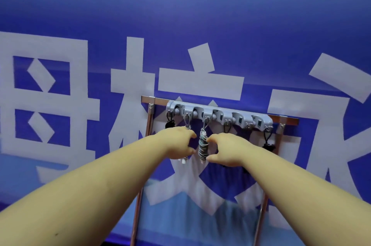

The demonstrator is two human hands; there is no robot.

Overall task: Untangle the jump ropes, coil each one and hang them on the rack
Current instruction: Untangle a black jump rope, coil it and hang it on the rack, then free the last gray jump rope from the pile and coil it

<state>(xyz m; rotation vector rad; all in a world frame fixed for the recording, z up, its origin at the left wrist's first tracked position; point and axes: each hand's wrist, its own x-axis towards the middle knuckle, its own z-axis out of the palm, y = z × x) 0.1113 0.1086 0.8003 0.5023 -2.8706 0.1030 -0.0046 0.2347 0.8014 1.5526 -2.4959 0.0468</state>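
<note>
**Both hands at the grey rope on the rack**

Our two bare forearms fill the foreground, reaching forward and up to the hook rail [218, 114], a grey plastic strip with a row of clips and small hooks, fixed on the top bar of a metal rack [149, 125].

Below the rail's middle hangs a coiled grey rope [202, 148], its loop caught on a hook and its strands wound tight round the bundle. Our left hand [177, 142] is just left of this bundle, fingers curled; a white handle end [183, 161] pokes out below the hand, but we cannot tell whether the fingers grip it or merely lie in front of it. Our right hand [224, 148] is just right of the bundle, thumb and fingers bent toward it in a half-open claw. The fingertips look to be touching the coil or very near it, and we cannot tell which.

Under the rail's left end hangs a black bundle [170, 124]. Another grey loop [187, 123] hangs from the next hook, its lower part hidden behind our left hand. Right of the middle, a dark loop [227, 127] hangs from a hook, and under the rail's right end hangs a second black bundle [268, 141].

Behind the rail stretches a blue banner [200, 14] with big white characters.
</note>
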